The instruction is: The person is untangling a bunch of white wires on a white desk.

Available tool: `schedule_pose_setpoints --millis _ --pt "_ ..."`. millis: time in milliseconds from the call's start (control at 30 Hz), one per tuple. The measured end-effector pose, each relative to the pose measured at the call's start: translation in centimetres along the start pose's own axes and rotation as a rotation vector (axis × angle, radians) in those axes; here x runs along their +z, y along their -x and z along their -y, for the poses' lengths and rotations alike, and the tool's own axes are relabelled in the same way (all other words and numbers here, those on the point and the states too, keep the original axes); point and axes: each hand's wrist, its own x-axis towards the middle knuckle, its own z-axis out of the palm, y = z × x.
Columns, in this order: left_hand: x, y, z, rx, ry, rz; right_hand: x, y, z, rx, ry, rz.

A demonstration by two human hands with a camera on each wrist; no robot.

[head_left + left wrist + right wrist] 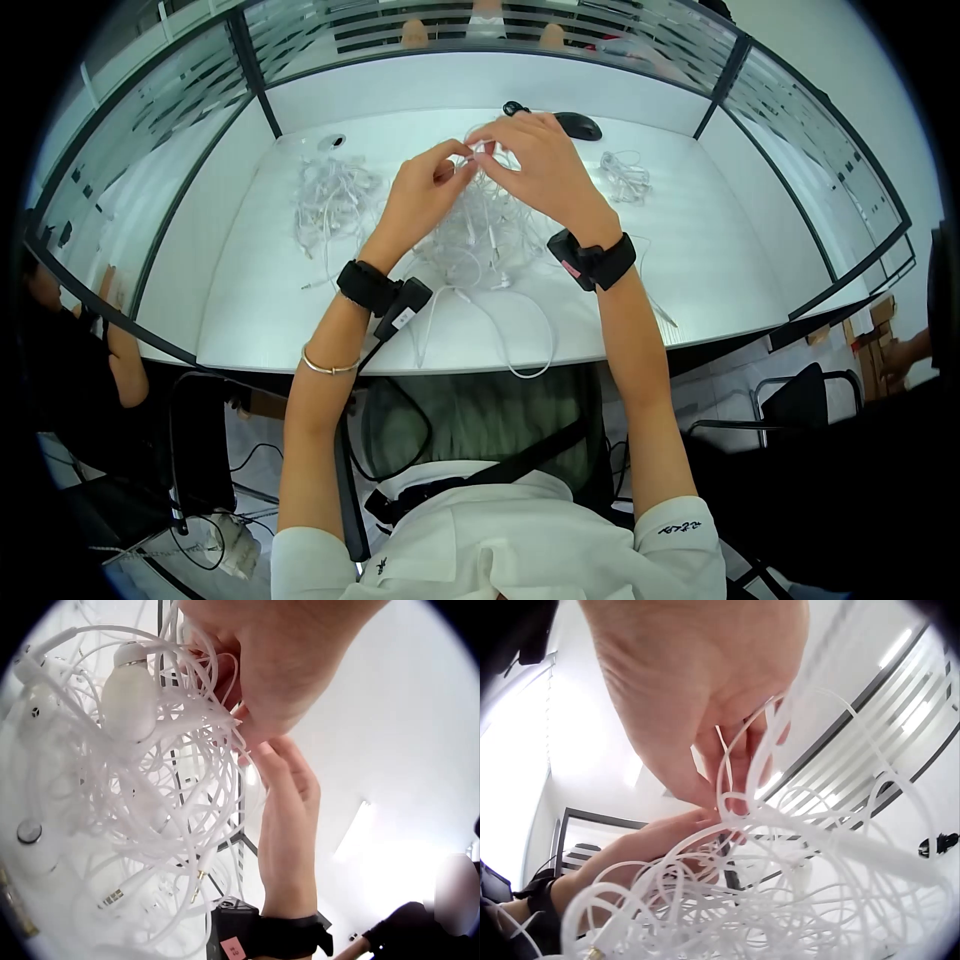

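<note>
A tangle of white earphone cables [470,225] hangs below both hands over the white table, with earbuds and metal-tipped plugs showing in the left wrist view [199,885]. The left hand [425,195] pinches cable strands between thumb and fingers. Close beside it, fingertips nearly meeting, the right hand [545,165] pinches strands too; in the right wrist view the right hand [705,690] has its thumb and fingertips together on a cable. Exactly which strands each hand holds is hidden by the loops.
Two further cable bundles lie on the table [250,310], one at the left [335,200] and a smaller one at the right [625,178]. A black mouse [578,126] rests behind the right hand. Partitions [490,85] surround the back and sides. Loose cable loops reach the front edge.
</note>
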Motion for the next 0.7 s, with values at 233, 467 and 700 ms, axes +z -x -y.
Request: schedule_pose_setpoints --millis 233,467,700 --pt "-0.1 -0.3 0.2 -0.053 0.288 0.102 -1.2 0.2 0.3 0.316 -0.243 0.194" --pt "0.4 -0.4 -0.2 -0.078 0.364 0.095 -0.9 -0.3 0.2 0.395 -0.495 0.048" --pt "1.2 -0.1 -0.4 0.058 0.184 0.064 -1.5 -1.2 0.3 0.444 -0.851 -0.122"
